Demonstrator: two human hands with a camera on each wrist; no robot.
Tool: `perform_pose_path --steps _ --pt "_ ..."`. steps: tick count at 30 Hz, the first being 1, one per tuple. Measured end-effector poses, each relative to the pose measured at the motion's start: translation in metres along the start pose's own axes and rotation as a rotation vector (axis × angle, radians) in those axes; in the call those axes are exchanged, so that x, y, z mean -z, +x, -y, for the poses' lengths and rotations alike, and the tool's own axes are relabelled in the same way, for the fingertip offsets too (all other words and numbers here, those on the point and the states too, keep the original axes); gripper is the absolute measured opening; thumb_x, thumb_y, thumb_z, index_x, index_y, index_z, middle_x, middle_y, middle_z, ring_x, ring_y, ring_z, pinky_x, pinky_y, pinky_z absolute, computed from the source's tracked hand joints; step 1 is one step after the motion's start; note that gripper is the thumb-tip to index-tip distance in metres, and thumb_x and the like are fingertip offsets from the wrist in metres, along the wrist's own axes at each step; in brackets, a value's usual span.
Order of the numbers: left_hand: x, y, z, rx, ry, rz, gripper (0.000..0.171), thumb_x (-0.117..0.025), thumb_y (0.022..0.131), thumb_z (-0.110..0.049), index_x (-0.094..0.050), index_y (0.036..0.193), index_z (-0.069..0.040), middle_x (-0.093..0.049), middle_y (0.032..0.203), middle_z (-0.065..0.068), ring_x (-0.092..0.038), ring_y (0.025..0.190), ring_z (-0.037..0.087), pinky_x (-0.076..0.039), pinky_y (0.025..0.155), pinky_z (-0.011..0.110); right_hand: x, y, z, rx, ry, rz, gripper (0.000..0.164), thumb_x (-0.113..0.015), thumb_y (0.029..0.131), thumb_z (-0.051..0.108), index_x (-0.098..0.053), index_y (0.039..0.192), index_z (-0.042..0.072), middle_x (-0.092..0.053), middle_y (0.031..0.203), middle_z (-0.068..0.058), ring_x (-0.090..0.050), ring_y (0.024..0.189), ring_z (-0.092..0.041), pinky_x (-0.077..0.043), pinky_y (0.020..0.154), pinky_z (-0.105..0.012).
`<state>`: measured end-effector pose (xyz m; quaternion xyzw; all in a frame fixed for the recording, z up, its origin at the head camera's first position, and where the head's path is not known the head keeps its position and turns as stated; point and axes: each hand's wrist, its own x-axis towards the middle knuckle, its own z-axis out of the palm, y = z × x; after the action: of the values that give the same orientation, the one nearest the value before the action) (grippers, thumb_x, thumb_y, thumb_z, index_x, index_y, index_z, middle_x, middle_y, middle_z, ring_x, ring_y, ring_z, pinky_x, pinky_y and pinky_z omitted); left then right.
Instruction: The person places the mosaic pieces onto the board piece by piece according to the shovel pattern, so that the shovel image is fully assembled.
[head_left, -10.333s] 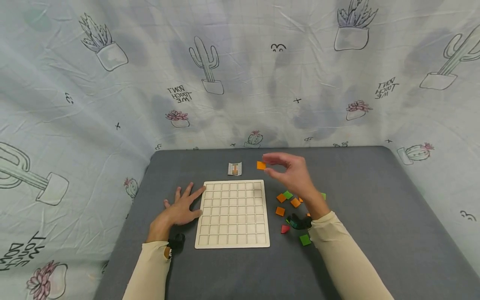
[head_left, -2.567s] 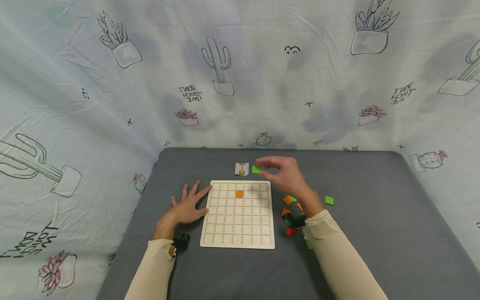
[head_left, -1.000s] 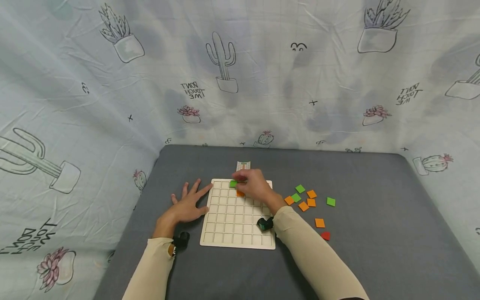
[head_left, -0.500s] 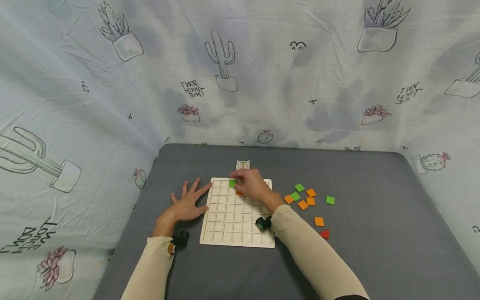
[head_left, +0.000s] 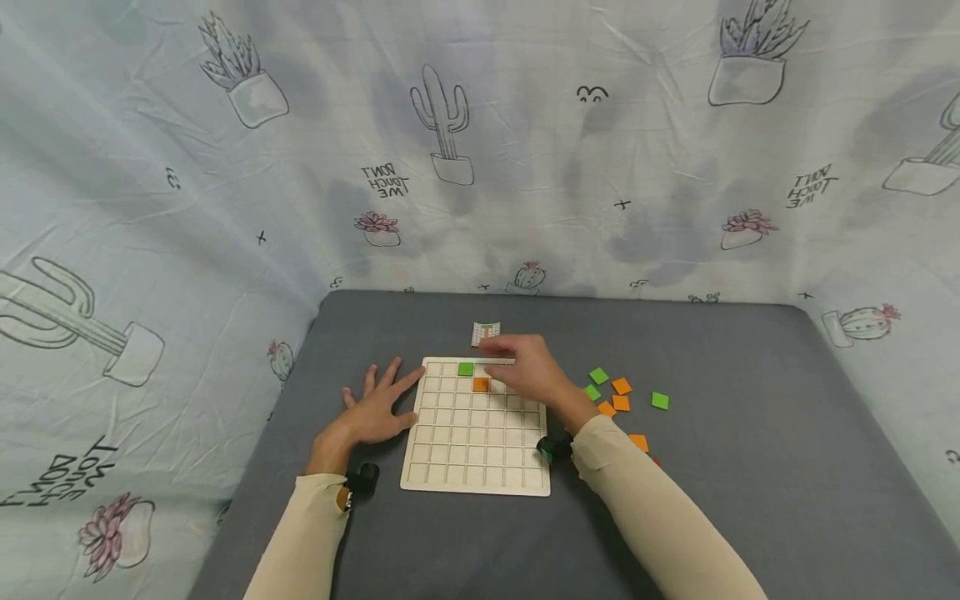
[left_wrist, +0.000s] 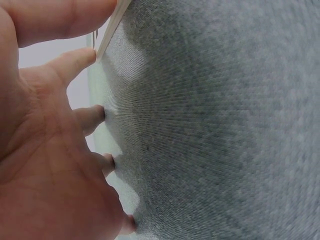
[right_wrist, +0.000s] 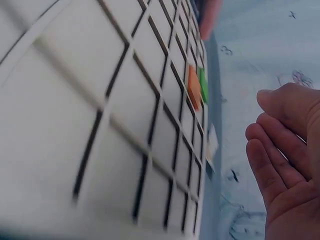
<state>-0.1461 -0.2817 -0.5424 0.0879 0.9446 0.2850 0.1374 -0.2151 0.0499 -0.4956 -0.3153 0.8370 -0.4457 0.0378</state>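
Observation:
A pale wooden grid board lies on the grey table. In its back row sits a green square tile; an orange square tile lies one row nearer, diagonally to the right. With fingers spread, my left hand rests on the table, thumb and index finger at the board's left edge. Over the back right of the board hovers my right hand, nothing between its thumb and fingers. The right wrist view shows that hand loosely bent, apart from the orange tile and green tile.
Behind the board lies a small printed card, partly overlapped by my right hand. Several loose orange tiles and green tiles are scattered right of the board, some hidden by my right arm. A patterned cloth wall rises behind the table.
The orange tile, then the green tile, came onto the board from my right hand. Since half a second ago that hand has let go of the green tile and drawn right. My left hand stays put.

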Motion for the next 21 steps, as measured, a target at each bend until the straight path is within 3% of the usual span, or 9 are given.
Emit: perform_pose_path --steps 8,21 --pt "-0.001 -0.001 0.002 0.010 0.001 0.002 0.081 -0.071 0.104 -0.040 -0.029 0.174 -0.044 -0.003 0.186 0.014 0.015 0.165 0.059 0.014 0.109 0.096 0.039 -0.035 -0.008 0.003 -0.052 -0.095 0.039 -0.082 0.099 0.009 -0.076 0.137 0.003 -0.078 0.134 -0.013 -0.076 0.121 -0.035 -0.061 0.105 -0.054" --pt "0.009 -0.010 -0.021 0.003 -0.024 0.016 0.077 -0.067 0.106 -0.030 -0.032 0.174 -0.033 -0.005 0.184 0.021 0.013 0.164 0.063 0.014 0.110 0.096 0.091 -0.096 -0.021 0.001 -0.134 -0.179 0.041 -0.086 0.095 0.010 -0.078 0.135 0.006 -0.080 0.131 -0.011 -0.076 0.117 -0.035 -0.061 0.101 -0.059"
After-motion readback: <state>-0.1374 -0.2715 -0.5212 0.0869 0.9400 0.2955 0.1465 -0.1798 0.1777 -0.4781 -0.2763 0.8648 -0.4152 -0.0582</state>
